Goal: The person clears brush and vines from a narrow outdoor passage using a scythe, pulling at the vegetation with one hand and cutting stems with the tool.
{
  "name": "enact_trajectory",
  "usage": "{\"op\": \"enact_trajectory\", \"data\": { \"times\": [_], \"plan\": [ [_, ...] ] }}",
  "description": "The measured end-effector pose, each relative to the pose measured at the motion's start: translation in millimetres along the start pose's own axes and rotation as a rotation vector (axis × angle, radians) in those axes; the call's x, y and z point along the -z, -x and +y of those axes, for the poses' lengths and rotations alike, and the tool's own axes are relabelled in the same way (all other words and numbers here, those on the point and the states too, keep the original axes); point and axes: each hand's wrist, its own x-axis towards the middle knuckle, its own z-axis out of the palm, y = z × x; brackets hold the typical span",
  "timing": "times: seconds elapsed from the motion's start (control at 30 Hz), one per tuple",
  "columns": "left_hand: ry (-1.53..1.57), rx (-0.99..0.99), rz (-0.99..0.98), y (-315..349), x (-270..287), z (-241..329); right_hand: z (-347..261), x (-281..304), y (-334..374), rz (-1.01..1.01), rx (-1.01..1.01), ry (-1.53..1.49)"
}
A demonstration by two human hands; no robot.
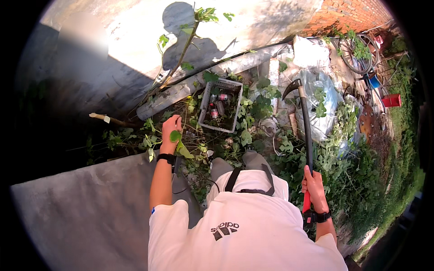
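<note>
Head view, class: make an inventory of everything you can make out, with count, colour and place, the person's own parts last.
Sickle: 1, black with red grip end, right of centre
Crate: 1, grey, above centre
Cans or bottles: several, some red, inside the crate
Plastic sheeting: 1 heap, translucent pale, mostly right of the sickle
Wheel: at least 1, dark, upper right
Container: 1, red, far right
Brick wall: 1, orange, top right
Slab: 1, grey, lower left
Leafy vines: too many to count, green, centre and right
Shirt: 1, white, bottom
Left fingers: 1 set, bare, left of the crate
Right fingers: 1 set, bare, around the sickle's handle
</note>
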Motion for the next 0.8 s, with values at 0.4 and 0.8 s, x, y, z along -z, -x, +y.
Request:
{"op": "enact_trajectory", "data": {
  "times": [0.4,0.8],
  "plan": [
    [0.180,1.191,-0.113,491.1,-129.9,-87.5,15.2,35.3,-185.1,-0.092,0.140,0.491],
    [0.369,1.429,-0.538,515.5,-105.5,-69.0,249.7,136.4,-208.3,-0.232,-0.373,1.108]
  ]
}}
